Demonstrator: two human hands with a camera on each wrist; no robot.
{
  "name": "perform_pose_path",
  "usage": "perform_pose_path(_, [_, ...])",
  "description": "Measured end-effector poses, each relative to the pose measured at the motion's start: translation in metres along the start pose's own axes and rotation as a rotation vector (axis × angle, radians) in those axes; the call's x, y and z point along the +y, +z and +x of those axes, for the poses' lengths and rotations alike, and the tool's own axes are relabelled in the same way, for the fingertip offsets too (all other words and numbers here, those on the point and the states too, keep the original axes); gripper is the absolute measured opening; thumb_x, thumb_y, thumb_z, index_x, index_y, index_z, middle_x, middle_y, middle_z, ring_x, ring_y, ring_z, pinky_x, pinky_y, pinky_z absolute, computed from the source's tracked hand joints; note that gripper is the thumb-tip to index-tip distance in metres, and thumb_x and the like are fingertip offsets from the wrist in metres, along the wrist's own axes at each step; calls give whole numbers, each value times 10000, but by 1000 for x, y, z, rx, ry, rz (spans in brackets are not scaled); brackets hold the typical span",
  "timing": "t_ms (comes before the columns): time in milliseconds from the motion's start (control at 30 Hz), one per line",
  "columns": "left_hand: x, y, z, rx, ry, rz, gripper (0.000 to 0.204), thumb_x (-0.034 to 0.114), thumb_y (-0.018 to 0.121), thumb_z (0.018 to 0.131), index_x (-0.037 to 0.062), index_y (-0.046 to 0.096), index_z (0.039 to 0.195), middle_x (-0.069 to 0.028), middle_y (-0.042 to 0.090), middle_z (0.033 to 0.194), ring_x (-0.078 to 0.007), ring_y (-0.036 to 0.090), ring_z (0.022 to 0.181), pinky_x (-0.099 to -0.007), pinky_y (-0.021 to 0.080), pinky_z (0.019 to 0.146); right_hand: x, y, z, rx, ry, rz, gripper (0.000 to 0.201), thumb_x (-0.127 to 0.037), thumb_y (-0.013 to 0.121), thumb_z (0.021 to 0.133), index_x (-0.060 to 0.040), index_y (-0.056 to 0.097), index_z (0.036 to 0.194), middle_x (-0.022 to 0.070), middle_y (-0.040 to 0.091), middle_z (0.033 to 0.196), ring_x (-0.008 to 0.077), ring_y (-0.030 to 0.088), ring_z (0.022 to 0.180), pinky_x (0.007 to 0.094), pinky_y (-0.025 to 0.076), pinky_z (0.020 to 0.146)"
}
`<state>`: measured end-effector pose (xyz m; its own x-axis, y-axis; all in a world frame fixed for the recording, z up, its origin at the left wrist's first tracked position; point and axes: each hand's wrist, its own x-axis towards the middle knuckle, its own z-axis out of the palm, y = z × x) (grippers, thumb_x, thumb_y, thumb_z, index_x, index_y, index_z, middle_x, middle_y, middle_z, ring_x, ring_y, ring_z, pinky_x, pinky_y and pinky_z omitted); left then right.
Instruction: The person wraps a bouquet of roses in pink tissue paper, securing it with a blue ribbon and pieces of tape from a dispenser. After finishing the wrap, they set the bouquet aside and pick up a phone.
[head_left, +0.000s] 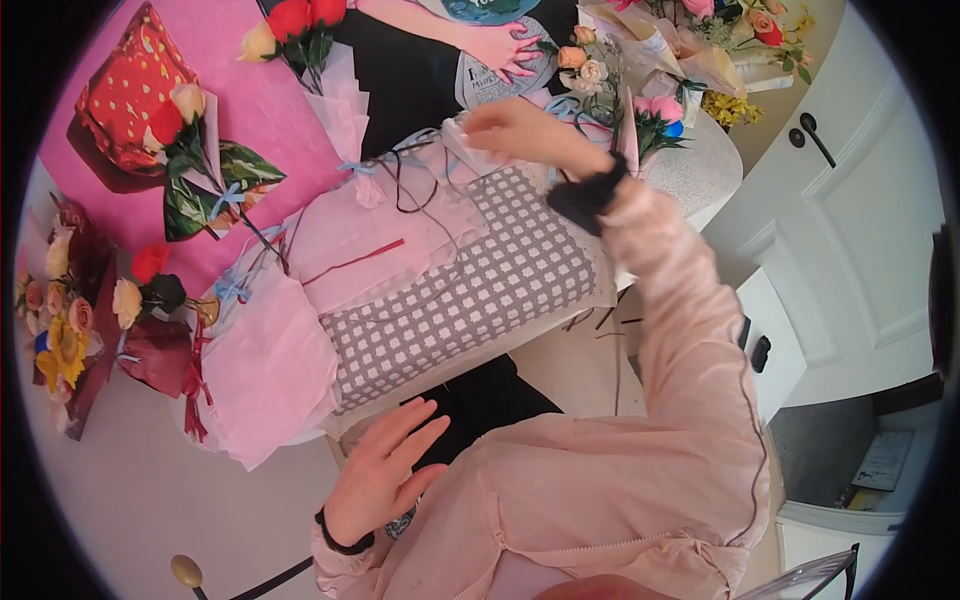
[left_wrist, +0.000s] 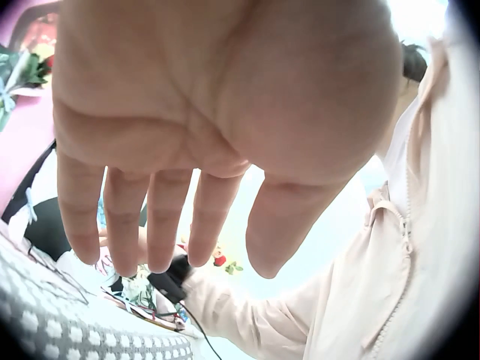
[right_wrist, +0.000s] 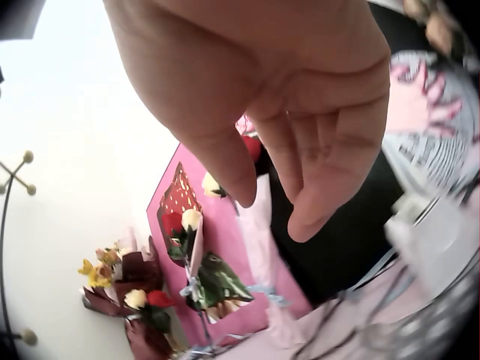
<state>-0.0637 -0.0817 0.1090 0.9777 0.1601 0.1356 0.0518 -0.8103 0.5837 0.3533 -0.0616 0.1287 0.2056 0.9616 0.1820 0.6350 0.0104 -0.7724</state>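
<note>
My left hand [head_left: 378, 482] hangs in the air near my lap, fingers spread and holding nothing; its bare palm fills the left wrist view. Above the far side of a grey-and-white patterned cushion [head_left: 470, 285], my right hand [head_left: 535, 135] reaches out with slightly bent fingers. The right wrist view shows nothing between those fingers. Beside this hand lies a small white object [right_wrist: 431, 244]. Pink wrapping sheets [head_left: 380, 245] with blue ribbons and dark cords cover part of the cushion. A single rose bundle in pale pink paper [head_left: 335, 120] lies beyond them.
Another person's hand [head_left: 500, 50] rests on a printed grey paper at the far side. Wrapped flowers [head_left: 62, 340] stand at the left, and more bouquets [head_left: 690, 45] at the far right. A pink sheet [head_left: 270, 400] hangs over the near left edge. A white door [head_left: 840, 200] is at the right.
</note>
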Motion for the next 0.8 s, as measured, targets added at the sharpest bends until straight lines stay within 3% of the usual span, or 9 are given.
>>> perform_pose_path(33, [-5, 9, -3, 18, -22, -44, 515, 121, 747, 754, 25, 585, 1233, -173, 539, 1304, -363, 537, 1170, -414, 451, 959, 6, -15, -20, 24, 42, -199, 320, -249, 650, 856, 17, 640, 1032, 97, 670, 880, 174, 639, 743, 303, 500, 653])
perform_pose_path(67, [-10, 16, -4, 38, -43, -84, 506, 113, 745, 755, 25, 590, 1229, -172, 546, 1298, -360, 548, 1157, -408, 456, 952, 30, -24, -40, 121, -44, -428, 307, -252, 667, 828, 21, 645, 965, 138, 665, 853, 240, 637, 745, 345, 491, 679])
perform_pose_path(100, [-15, 24, -3, 65, -66, -112, 493, 105, 740, 760, 26, 594, 1224, -170, 555, 1288, -353, 556, 1146, -401, 458, 947, 48, -30, -58, 151, 36, -669, 314, -311, 692, 778, -23, 667, 903, 154, 671, 832, 331, 656, 802, 403, 514, 706])
perform_pose_path(167, [-23, 39, 1, 117, -108, -166, 468, 90, 729, 769, 30, 604, 1215, -165, 572, 1269, -340, 573, 1124, -386, 462, 938, 80, -23, -99, 264, 49, -799, 316, -312, 707, 746, -25, 668, 872, 144, 658, 863, 336, 635, 844, 411, 514, 748])
perform_pose_path(267, [-29, 47, 12, 156, -126, -206, 418, 83, 716, 785, 29, 622, 1189, -157, 592, 1244, -326, 591, 1098, -369, 464, 931, 82, -11, -133, 282, 103, -959, 280, -285, 693, 739, -20, 661, 824, 146, 647, 890, 331, 624, 850, 419, 510, 781])
perform_pose_path(567, [-42, 50, 27, 194, -137, -205, 362, 76, 703, 815, 25, 631, 1166, -145, 615, 1198, -320, 608, 1054, -360, 483, 897, 92, -17, -143, 303, 282, -825, 254, -267, 663, 747, -18, 662, 795, 124, 648, 900, 309, 610, 940, 447, 494, 773])
perform_pose_path(667, [-45, 53, 25, 200, -148, -208, 358, 77, 705, 813, 28, 635, 1161, -143, 622, 1189, -313, 612, 1051, -354, 481, 901, 90, -13, -154, 365, 240, -969, 261, -271, 661, 749, -29, 663, 847, 127, 642, 961, 312, 599, 977, 463, 481, 798])
perform_pose_path(800, [-46, 55, 26, 181, -160, -230, 348, 80, 702, 817, 30, 638, 1156, -146, 623, 1188, -312, 615, 1050, -356, 483, 899, 76, -18, -163, 271, 304, -921, 320, -278, 669, 767, -33, 638, 969, 111, 622, 1064, 311, 568, 1050, 461, 454, 833])
